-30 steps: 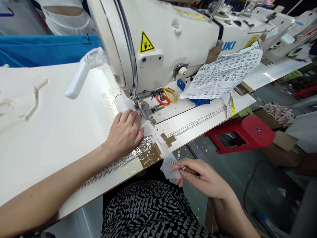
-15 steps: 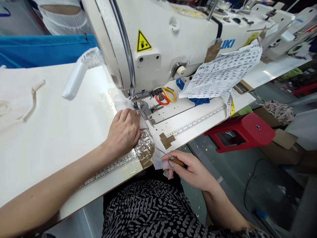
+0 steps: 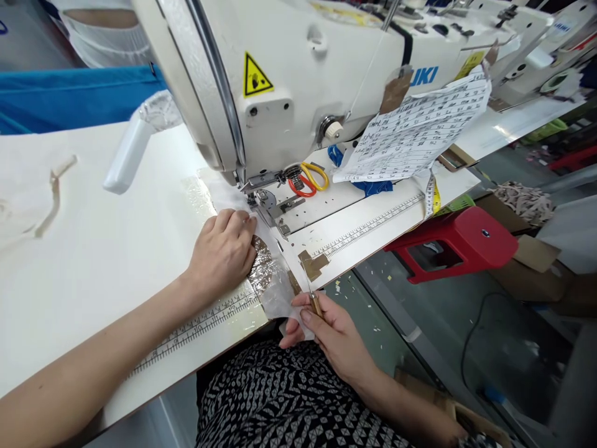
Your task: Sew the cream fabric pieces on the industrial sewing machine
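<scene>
White, sheer cloth (image 3: 280,292) now spreads over the taped table edge between the two hands, where a second ago its near end hung off beyond the edge with the right hand (image 3: 326,323). That hand has come in toward the table, and the awl (image 3: 316,303) in it, which pointed leftward, now points up and away from the wearer. Its thumb and forefinger are closed around the wooden handle, while the lower fingers meet the cloth's near end. Above and to the left of that grip, the left hand (image 3: 224,249) lies palm down on the cloth with fingers together; whether it pinches or only presses, I cannot tell. Just beyond its fingertips, the cloth reaches the presser foot (image 3: 252,198) of the sewing machine (image 3: 284,81). As I judge it, the change brings the loose end into line with the stitching area.
</scene>
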`<move>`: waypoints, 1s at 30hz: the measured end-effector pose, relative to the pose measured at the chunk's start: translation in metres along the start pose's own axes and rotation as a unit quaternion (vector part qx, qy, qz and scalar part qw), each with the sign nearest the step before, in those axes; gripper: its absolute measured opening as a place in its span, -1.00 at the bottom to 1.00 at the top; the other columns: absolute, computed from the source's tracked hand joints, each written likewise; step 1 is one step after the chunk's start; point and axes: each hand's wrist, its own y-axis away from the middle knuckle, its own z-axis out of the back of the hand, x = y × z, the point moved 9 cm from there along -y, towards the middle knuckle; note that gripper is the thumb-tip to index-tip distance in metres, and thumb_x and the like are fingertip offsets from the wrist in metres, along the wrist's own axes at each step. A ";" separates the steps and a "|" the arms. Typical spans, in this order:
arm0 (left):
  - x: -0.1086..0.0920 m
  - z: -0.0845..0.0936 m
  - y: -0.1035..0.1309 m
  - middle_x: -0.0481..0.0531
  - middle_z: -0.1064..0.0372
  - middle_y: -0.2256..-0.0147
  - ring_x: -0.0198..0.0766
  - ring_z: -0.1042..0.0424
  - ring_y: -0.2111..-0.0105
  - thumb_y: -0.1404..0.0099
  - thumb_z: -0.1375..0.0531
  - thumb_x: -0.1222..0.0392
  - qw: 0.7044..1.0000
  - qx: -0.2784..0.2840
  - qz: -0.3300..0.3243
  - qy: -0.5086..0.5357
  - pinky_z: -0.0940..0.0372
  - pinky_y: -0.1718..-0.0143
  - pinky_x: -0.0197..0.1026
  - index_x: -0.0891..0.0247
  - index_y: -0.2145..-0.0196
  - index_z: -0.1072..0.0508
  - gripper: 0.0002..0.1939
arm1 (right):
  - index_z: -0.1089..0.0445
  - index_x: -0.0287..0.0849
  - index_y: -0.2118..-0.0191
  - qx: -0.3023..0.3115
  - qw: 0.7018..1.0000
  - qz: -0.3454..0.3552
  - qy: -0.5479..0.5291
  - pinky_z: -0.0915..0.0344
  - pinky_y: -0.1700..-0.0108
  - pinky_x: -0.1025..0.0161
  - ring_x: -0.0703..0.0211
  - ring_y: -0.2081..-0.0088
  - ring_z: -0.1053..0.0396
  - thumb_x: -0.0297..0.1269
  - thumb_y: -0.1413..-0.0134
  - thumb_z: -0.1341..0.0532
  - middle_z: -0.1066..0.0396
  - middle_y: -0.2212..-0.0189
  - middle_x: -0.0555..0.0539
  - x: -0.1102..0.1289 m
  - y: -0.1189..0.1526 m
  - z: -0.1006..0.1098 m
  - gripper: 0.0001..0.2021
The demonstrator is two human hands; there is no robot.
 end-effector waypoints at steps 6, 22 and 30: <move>0.006 -0.005 -0.003 0.38 -0.31 -0.06 0.16 -0.23 -0.03 -0.37 0.11 0.21 1.000 -0.006 0.012 -0.001 -0.29 0.07 0.16 0.47 -0.13 -0.37 -0.50 | -0.34 -0.16 0.08 -0.016 0.971 0.082 0.224 -0.40 0.33 0.26 0.20 0.43 -0.46 0.02 -0.41 -0.12 -0.43 0.36 -0.03 0.015 0.005 0.014 -0.68; 0.005 -0.004 -0.003 0.31 -0.33 -0.10 0.12 -0.20 -0.15 -0.40 0.12 0.18 1.000 -0.029 0.003 0.008 -0.20 -0.08 0.14 0.38 -0.14 -0.36 -0.51 | -0.34 -0.13 0.04 0.005 0.944 0.123 0.306 -0.35 0.44 0.30 0.26 0.52 -0.42 -0.08 -0.46 -0.04 -0.47 0.33 -0.03 0.030 0.000 0.008 -0.74; -0.008 -0.003 -0.001 0.33 -0.30 -0.11 0.09 -0.23 -0.13 -0.39 0.11 0.22 0.999 -0.020 -0.027 -0.020 -0.16 -0.13 0.11 0.43 -0.12 -0.36 -0.54 | -0.33 -0.14 0.02 0.017 0.938 0.113 0.328 -0.34 0.45 0.35 0.29 0.54 -0.44 -0.16 -0.46 -0.03 -0.47 0.30 -0.02 0.038 -0.009 -0.001 -0.79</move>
